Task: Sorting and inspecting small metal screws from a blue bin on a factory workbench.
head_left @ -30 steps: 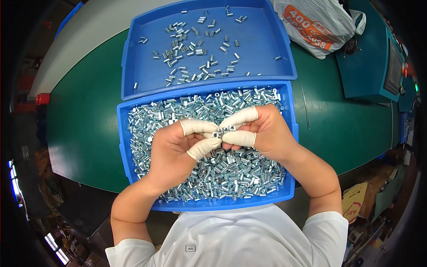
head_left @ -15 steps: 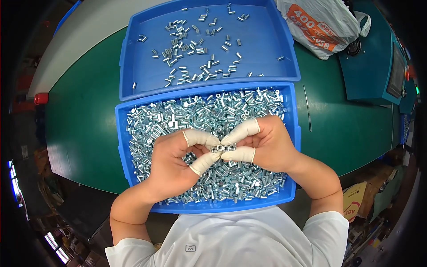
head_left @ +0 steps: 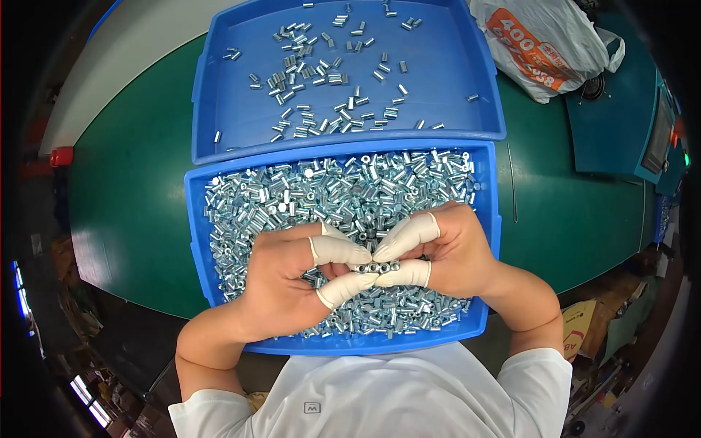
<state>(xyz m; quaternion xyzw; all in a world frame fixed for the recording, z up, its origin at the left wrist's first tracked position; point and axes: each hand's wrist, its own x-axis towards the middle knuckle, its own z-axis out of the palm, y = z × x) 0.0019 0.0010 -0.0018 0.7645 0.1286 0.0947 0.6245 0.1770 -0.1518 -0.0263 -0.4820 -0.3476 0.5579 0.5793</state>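
Note:
Between my two hands a short row of several small silvery metal sleeves (head_left: 379, 268) is pinched, their round hollow ends facing up. My left hand (head_left: 288, 270) grips the row from the left with thumb and forefinger. From the right, my right hand (head_left: 456, 252) closes on it the same way, and the fingertips of both hands meet. White finger cots cover the thumbs and forefingers. Both hands are above a blue tray (head_left: 343, 151) heaped with the same loose metal sleeves (head_left: 292, 191); the hands hide part of the heap.
Beyond stands a second blue tray (head_left: 248, 109) with scattered sleeves. Both trays rest on a green table (head_left: 131, 197). A thin rod (head_left: 514, 182) lies to the right. A plastic bag (head_left: 544, 47) and a teal machine (head_left: 613, 120) are at the far right, a red object (head_left: 61, 156) at the left edge.
My hands have come slightly nearer to me, still pinching the row. The row now sits straighter, its hollow ends more plainly in line. The view has shifted slightly.

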